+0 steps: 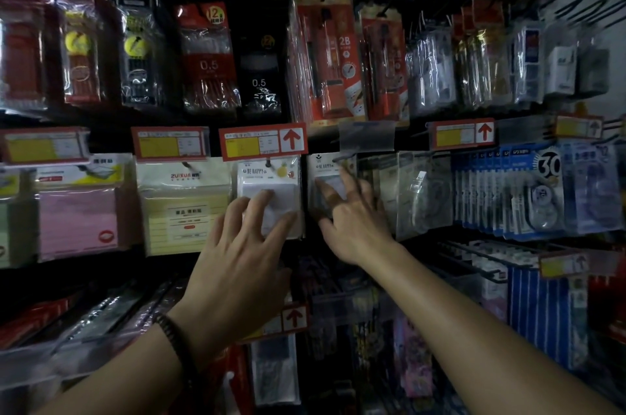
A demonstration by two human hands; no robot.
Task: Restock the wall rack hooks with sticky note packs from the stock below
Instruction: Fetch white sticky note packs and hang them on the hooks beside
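Two small white "BE HAPPY" sticky note packs hang side by side on the middle row of the wall rack. My left hand [242, 245] lies with spread fingers against the lower part of the left pack [267, 181], which hangs from a hook [268, 164]. My right hand [352, 225] presses its fingers on the right pack [327, 174], index fingertip near the pack's top by its hook; whether the pack sits on the hook I cannot tell. Larger pink [78, 211] and yellow [183, 208] sticky note packs hang to the left.
Pen and pencil packs [325, 59] fill the row above. Correction tape packs [528, 191] hang to the right. Red price tags with arrows [264, 142] sit over the hooks. Lower hooks [474, 255] and dark stock lie below my arms.
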